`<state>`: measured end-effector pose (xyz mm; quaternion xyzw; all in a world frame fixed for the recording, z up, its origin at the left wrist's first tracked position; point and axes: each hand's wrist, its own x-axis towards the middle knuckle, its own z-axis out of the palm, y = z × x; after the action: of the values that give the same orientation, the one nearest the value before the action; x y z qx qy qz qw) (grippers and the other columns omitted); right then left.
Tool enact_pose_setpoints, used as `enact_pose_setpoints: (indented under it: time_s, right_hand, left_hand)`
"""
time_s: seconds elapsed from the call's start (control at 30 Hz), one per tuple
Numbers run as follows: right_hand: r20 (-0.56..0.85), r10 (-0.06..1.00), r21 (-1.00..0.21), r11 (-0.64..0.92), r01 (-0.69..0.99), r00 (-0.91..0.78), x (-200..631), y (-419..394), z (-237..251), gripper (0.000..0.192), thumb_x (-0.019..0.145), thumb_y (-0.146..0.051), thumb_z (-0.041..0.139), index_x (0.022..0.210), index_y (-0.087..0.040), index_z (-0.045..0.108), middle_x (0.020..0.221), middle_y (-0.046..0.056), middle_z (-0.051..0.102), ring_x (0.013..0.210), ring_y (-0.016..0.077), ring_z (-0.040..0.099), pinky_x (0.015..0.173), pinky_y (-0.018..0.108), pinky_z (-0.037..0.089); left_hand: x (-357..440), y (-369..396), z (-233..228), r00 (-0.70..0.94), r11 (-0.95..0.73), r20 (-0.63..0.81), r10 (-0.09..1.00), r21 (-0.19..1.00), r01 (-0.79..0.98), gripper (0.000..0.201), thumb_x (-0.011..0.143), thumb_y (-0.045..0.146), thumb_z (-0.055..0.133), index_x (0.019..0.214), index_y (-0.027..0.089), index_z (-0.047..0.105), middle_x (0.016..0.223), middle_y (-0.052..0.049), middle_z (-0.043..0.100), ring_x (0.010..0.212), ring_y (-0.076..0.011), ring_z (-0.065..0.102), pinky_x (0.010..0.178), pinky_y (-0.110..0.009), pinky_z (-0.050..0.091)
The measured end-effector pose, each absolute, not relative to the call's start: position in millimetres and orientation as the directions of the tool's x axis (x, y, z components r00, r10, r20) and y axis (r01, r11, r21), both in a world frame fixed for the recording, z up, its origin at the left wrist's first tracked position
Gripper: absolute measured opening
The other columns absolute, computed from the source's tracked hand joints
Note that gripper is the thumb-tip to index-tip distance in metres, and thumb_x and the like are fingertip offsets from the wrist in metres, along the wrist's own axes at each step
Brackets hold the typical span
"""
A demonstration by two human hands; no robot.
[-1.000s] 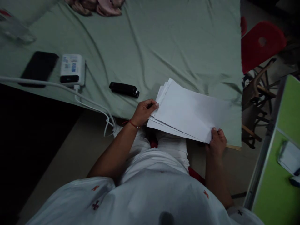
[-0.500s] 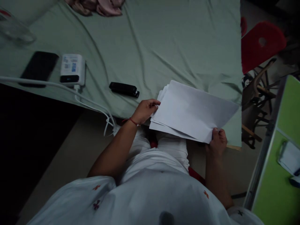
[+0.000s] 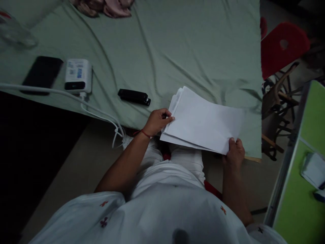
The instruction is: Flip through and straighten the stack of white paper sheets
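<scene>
My left hand (image 3: 157, 121) pinches the near-left corner of a stack of white paper (image 3: 203, 122); my right hand (image 3: 235, 153) grips its near-right corner, over the tabletop (image 3: 162, 51) edge with its wrinkled green cloth. A black stapler (image 3: 134, 96) lies just left. The top sheet, lifted half a second ago, has settled flatter.

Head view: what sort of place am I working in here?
Probably an office or classroom desk: a cloth-covered table with a stack of paper held in both hands, a black stapler, and a red chair alongside.
</scene>
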<state>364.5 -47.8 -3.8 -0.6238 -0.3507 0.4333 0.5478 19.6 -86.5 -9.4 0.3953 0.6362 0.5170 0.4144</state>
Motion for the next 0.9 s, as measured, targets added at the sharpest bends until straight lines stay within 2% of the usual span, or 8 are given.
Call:
enact_pose_setpoints:
  time_s: [0.13,0.27,0.4,0.47,0.53,0.7,0.8,0.9]
  right_hand:
    - [-0.151,0.906,-0.986,-0.164,-0.002,0.395,365.6,-47.0,-5.7,0.044,0.067,-0.05,0.084,0.096,-0.023,0.064,0.084,-0.003,0.068,0.071,0.0134,0.059,0.064,0.028,0.052]
    - [-0.135,0.919,-0.989,-0.148,0.007,0.369,365.5,-47.3,-6.1,0.042,0.069,-0.051,0.082,0.093,-0.023,0.062,0.082,-0.002,0.067,0.07,0.0152,0.059,0.064,0.031,0.055]
    - [-0.181,0.904,-0.981,-0.194,-0.005,0.386,365.4,-46.7,-6.0,0.045,0.064,-0.049,0.084,0.094,-0.022,0.064,0.081,-0.002,0.067,0.069,0.015,0.059,0.063,0.03,0.054]
    - [-0.201,0.901,-0.977,-0.211,-0.017,0.385,365.4,-46.7,-5.5,0.046,0.064,-0.048,0.085,0.096,-0.022,0.064,0.083,-0.002,0.07,0.072,0.0148,0.06,0.064,0.029,0.054]
    - [-0.203,0.908,-0.977,-0.212,-0.015,0.367,365.4,-46.9,-4.9,0.046,0.065,-0.047,0.084,0.098,-0.021,0.065,0.086,-0.002,0.071,0.074,0.0147,0.062,0.066,0.029,0.055]
    - [-0.193,0.925,-0.979,-0.201,-0.008,0.328,365.8,-46.6,-4.7,0.043,0.067,-0.046,0.084,0.099,-0.021,0.069,0.088,-0.001,0.073,0.075,0.015,0.063,0.07,0.03,0.057]
    - [-0.205,0.921,-0.978,-0.207,-0.027,0.332,366.2,-46.2,-6.1,0.044,0.065,-0.045,0.084,0.1,-0.021,0.07,0.09,0.0,0.075,0.075,0.0148,0.064,0.071,0.03,0.057]
    - [-0.211,0.917,-0.976,-0.215,-0.027,0.338,365.7,-46.8,-6.2,0.05,0.062,-0.043,0.087,0.103,-0.02,0.071,0.084,-0.001,0.074,0.072,0.0142,0.064,0.067,0.028,0.056]
  left_hand:
    - [20.6,-86.7,-7.2,-0.35,0.165,-0.13,0.928,0.984,0.074,0.042,0.062,0.051,0.09,0.074,0.019,0.066,0.068,0.002,0.058,0.062,-0.0124,0.046,0.057,-0.026,0.034]
    - [20.5,-87.3,-7.2,-0.347,0.138,-0.096,0.933,0.986,0.098,0.041,0.063,0.05,0.089,0.072,0.02,0.064,0.069,0.003,0.058,0.063,-0.0123,0.046,0.058,-0.026,0.034]
    - [19.8,-87.8,-9.8,-0.348,0.132,-0.091,0.933,0.986,0.097,0.039,0.065,0.047,0.089,0.074,0.02,0.063,0.069,0.004,0.056,0.063,-0.0123,0.047,0.057,-0.025,0.036]
    - [19.7,-87.4,-9.8,-0.343,0.123,-0.089,0.935,0.989,0.08,0.039,0.064,0.043,0.09,0.081,0.02,0.063,0.07,0.005,0.055,0.064,-0.0121,0.05,0.059,-0.024,0.039]
    - [19.7,-86.5,-9.0,-0.326,0.096,-0.083,0.942,0.995,0.024,0.049,0.062,0.039,0.091,0.097,0.021,0.062,0.078,0.004,0.061,0.072,-0.0132,0.059,0.066,-0.024,0.047]
    - [19.4,-85.3,-11.6,-0.264,0.071,-0.11,0.958,0.986,-0.153,0.099,0.058,0.035,0.096,0.143,0.025,0.045,0.102,-0.002,0.072,0.093,-0.0206,0.073,0.085,-0.032,0.057]
    - [18.0,-86.0,-15.0,-0.262,0.078,-0.13,0.956,0.976,-0.203,0.112,0.056,0.032,0.097,0.152,0.025,0.039,0.11,-0.006,0.075,0.095,-0.0226,0.075,0.088,-0.035,0.058]
    - [17.8,-83.7,-10.8,-0.278,0.129,-0.201,0.939,0.958,-0.256,0.1,0.058,0.029,0.095,0.146,0.02,0.049,0.112,-0.009,0.078,0.097,-0.0227,0.076,0.089,-0.035,0.059]
